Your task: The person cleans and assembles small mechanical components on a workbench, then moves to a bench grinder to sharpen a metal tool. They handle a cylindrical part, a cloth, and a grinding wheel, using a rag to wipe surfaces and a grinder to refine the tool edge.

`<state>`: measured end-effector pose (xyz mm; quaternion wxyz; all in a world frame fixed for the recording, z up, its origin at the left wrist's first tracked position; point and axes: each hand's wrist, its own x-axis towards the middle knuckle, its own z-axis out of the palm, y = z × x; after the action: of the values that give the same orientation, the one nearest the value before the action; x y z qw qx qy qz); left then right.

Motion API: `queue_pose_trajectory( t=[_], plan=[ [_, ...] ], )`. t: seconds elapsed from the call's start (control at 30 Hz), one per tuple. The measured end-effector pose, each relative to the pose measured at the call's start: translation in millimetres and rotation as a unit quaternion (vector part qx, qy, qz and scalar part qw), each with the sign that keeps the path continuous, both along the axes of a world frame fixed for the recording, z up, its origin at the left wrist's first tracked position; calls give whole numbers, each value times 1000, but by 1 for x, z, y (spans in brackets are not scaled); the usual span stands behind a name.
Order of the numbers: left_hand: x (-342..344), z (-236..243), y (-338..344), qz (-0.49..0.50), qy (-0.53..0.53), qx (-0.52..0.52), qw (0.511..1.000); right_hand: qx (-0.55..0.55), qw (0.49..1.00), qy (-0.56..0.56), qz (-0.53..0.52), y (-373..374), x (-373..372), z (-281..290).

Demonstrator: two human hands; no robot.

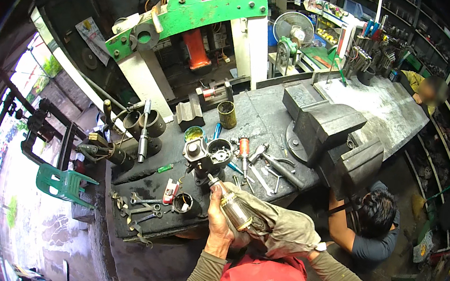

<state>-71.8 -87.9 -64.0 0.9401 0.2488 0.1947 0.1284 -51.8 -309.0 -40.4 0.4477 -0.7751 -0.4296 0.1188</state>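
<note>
My left hand (218, 226) grips a cylindrical metal motor armature (232, 209) with a shaft on its upper end, held tilted over the workbench's near edge. A grey-brown cloth (287, 231) is bunched against the armature's right side; my right hand (312, 253) goes in under it, its fingers hidden. Just beyond the armature stands a dark motor housing (201, 157) with round openings. Around it on the dark bench top (251, 104) lie a red-handled tool (244, 151), a hammer (283, 169), wrenches (261, 179) and a red-and-white box (171, 190); a dark metal cup (184, 203) stands nearby.
A large bench vise (326, 124) occupies the bench's right. A co-worker (371, 224) crouches below it; another person (419, 90) is at the far right. A green-and-white press frame (211, 14) rises behind. A green plastic chair (59, 180) is at left, shelving along the right.
</note>
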Motion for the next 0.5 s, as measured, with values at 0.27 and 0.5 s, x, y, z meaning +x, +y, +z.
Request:
queue_pose_trajectory(
  t=[0.27,0.5],
  plan=[
    [10,5,-59,0,-19,279,960,108,992,-59,-41,50,46,-35],
    [11,-3,-56,-59,-31,444,894,121,990,-35,-69,50,88,-34]
  ],
)
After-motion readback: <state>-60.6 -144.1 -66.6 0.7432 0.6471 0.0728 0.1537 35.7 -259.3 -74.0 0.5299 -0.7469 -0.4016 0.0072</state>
